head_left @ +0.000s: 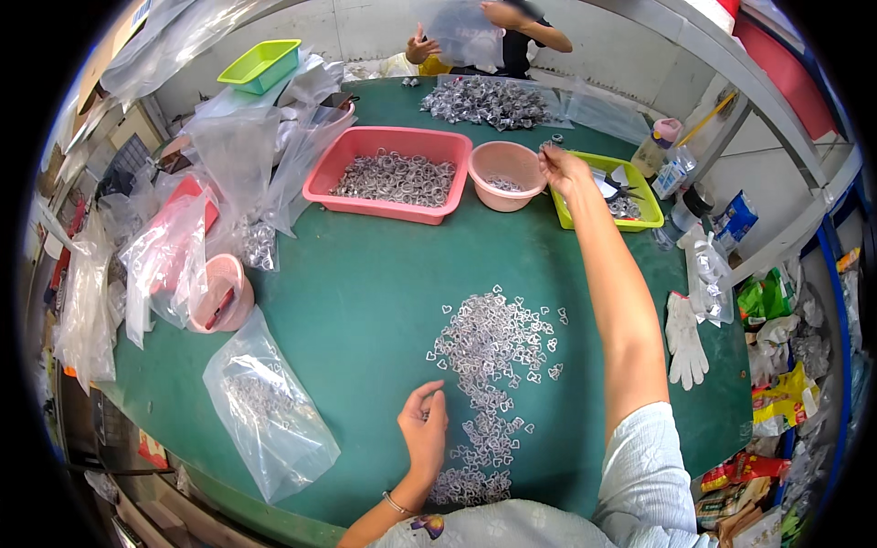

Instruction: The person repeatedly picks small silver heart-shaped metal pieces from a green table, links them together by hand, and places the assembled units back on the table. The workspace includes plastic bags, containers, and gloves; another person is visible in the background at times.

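Note:
A loose pile of small silver heart-shaped metal pieces [493, 338] trails over the green table toward me. Beside it, my left hand [423, 429] is curled closed, with a bit of something greyish showing between the fingers. My right arm reaches far out, and my right hand [564, 172] hovers by the rim of a round pink basin [507, 198], its fingertips pinched together. What they hold, if anything, is too small to tell. Small metal pieces lie in that basin. Under the right wrist stands a lime-green tray [650, 219] with metal parts and dark-handled pliers [623, 190] in it.
A pink rectangular tub [384, 212] holds many metal pieces. Behind it lies a larger heap [493, 102], with another person's hands [420, 44] beyond. Clear bags [265, 411] and a small pink basket [239, 310] sit left; bottles [692, 205] and a white glove [685, 342] right.

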Demonstrator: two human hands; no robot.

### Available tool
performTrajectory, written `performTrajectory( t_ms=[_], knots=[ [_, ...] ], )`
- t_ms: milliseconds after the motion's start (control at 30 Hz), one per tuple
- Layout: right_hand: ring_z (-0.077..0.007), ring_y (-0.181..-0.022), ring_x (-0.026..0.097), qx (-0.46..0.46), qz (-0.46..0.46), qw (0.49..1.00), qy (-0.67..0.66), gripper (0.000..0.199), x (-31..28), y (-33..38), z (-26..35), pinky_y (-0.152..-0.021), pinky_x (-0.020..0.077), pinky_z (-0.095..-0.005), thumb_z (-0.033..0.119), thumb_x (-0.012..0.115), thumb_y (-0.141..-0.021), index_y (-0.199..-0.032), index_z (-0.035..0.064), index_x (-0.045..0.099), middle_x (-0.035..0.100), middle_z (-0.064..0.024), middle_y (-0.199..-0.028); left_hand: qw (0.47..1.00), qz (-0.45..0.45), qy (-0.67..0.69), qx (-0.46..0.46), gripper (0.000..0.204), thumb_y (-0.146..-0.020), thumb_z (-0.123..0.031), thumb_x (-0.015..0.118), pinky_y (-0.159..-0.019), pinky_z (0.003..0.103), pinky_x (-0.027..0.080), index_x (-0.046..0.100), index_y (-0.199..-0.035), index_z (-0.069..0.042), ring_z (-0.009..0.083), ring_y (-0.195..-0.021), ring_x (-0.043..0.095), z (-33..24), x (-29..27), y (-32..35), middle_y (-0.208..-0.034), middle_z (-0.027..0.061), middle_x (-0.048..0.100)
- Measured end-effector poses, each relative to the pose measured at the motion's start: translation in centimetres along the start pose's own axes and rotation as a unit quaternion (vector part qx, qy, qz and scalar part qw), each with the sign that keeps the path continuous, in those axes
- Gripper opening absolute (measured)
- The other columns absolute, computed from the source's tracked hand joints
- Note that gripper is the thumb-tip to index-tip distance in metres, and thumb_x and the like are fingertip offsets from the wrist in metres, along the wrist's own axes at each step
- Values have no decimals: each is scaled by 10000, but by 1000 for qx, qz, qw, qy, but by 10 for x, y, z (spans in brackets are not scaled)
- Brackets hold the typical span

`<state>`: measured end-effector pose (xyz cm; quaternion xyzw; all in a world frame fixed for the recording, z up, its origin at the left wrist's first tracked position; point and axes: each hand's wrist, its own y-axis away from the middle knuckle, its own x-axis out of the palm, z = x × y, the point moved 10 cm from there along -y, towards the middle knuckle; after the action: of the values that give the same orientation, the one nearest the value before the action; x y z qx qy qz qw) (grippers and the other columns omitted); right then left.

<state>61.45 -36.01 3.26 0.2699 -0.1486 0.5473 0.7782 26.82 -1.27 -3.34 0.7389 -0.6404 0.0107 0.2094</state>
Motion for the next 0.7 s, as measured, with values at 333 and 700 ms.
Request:
performTrajectory(
  t_ms=[333,700],
  knots=[
    [-179,-631,570,-23,-51,998,-2,109,0,-43,-10,-546,503,-280,-9,560,-823,-922,22,591,581,-87,-764,991,-65,-67,97,119,-878,-39,511,-443,179,245,575,-970,1,6,-487,333,-6,-18,0,-554,-69,412],
    [-192,-653,538,10,-10,999,30,112,7,-61,-11,-540,470,-308,12,532,-844,-940,1,589,545,-94,-782,988,-69,-89,110,106,-871,-29,523,-470,170,266,605,-931,1,-7,-532,362,-7,-13,-6,-596,-75,446]
  ],
)
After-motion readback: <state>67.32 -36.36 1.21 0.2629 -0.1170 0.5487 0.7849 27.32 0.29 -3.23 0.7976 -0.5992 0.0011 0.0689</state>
